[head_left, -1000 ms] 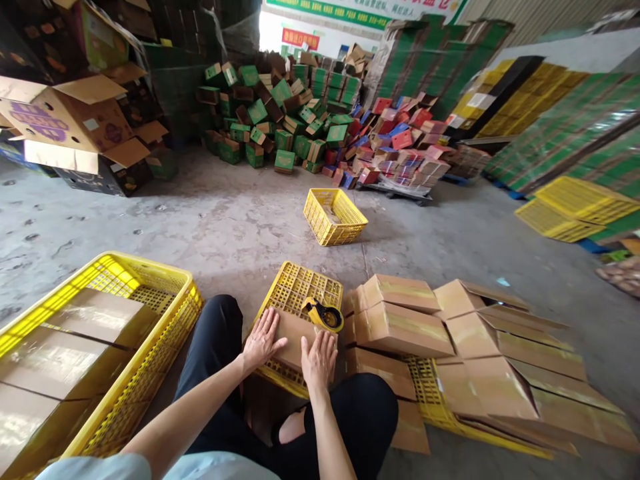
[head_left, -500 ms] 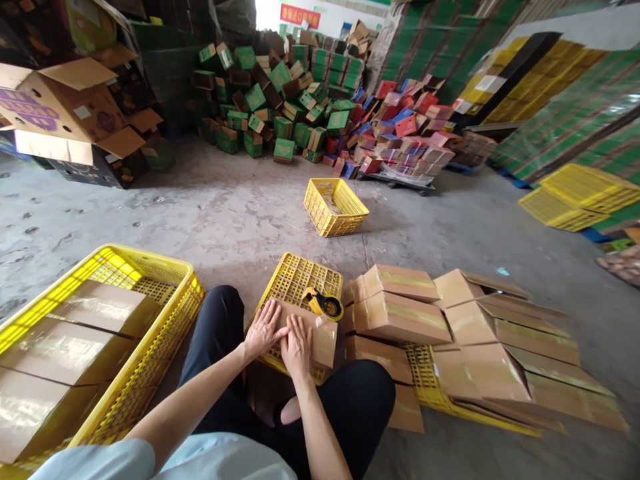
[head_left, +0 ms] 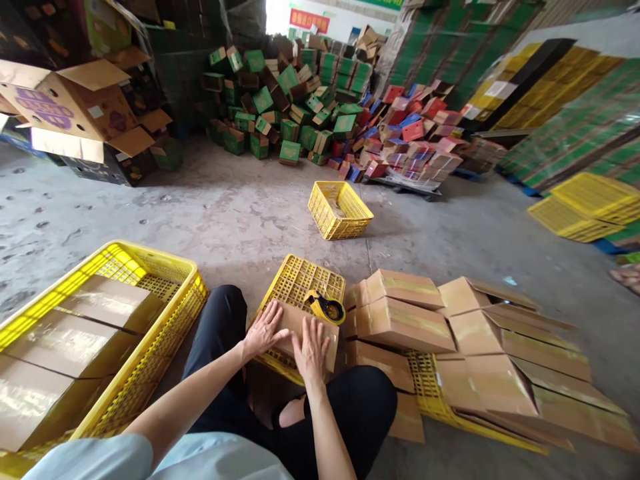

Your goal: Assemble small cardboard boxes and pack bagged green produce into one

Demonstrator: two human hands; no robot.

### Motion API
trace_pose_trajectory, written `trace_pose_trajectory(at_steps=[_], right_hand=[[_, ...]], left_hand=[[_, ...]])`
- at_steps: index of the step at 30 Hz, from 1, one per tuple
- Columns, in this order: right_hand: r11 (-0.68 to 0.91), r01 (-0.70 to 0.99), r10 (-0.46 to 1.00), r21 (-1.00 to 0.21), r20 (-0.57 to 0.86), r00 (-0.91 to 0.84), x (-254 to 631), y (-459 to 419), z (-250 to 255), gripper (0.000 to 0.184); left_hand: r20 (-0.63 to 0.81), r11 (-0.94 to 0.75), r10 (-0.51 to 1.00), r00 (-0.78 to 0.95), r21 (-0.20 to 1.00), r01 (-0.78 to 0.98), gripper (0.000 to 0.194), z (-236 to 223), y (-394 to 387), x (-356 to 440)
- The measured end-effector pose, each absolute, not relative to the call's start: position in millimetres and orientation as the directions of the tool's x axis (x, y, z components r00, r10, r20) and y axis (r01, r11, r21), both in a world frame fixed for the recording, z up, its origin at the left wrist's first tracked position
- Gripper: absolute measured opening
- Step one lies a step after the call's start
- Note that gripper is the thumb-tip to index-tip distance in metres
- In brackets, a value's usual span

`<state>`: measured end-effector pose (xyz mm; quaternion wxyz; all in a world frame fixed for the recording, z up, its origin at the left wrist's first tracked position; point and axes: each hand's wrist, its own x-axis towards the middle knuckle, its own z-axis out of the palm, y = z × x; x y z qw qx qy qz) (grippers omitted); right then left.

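Note:
A brown cardboard box [head_left: 294, 320] lies on an upturned yellow plastic crate [head_left: 295, 272] between my knees. My left hand [head_left: 263, 329] rests on the box's left end, fingers spread. Nearer the right end, my right hand [head_left: 311, 348] lies flat on the top with its fingers apart. Just beyond the box, on the crate, sits a yellow and black tape dispenser [head_left: 325, 307], touched by neither hand. Both palms hide part of the box's top.
To my left stands a large yellow crate [head_left: 193, 280] holding several taped boxes [head_left: 83, 343]. More cardboard boxes [head_left: 400, 320] are stacked at my right, partly on a yellow crate [head_left: 423, 373]. A smaller yellow crate [head_left: 340, 213] stands ahead; green boxes [head_left: 290, 152] are heaped behind it.
My right hand has slid to the right along the box top, away from my left hand, and its fingers have spread. The left hand stays at the box's left end.

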<state>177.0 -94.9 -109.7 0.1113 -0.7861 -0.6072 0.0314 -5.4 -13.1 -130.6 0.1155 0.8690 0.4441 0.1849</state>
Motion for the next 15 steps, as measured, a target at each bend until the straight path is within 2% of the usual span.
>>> trace_pose_trajectory(at_steps=[2, 7, 11, 15], right_hand=[[-0.160, 0.967, 0.978, -0.198, 0.103, 0.183, 171.8, -91.9, -112.1, 0.063], [-0.082, 0.978, 0.973, -0.194, 0.197, 0.121, 171.3, -89.5, -114.4, 0.063], [0.053, 0.970, 0.962, -0.237, 0.274, 0.014, 161.8, -95.1, -120.4, 0.058], [0.116, 0.938, 0.949, -0.328, 0.316, -0.007, 154.3, -103.3, -127.2, 0.052]], left_hand=[[0.216, -0.577, 0.816, 0.536, 0.372, 0.727, 0.079, -131.8, -13.2, -4.8], [0.208, -0.569, 0.821, 0.531, 0.375, 0.732, 0.080, -130.8, -11.5, -3.2], [0.224, -0.580, 0.814, 0.536, 0.378, 0.722, 0.080, -127.9, -13.6, -5.1], [0.237, -0.582, 0.813, 0.532, 0.372, 0.723, 0.081, -126.6, -17.7, -5.9]])
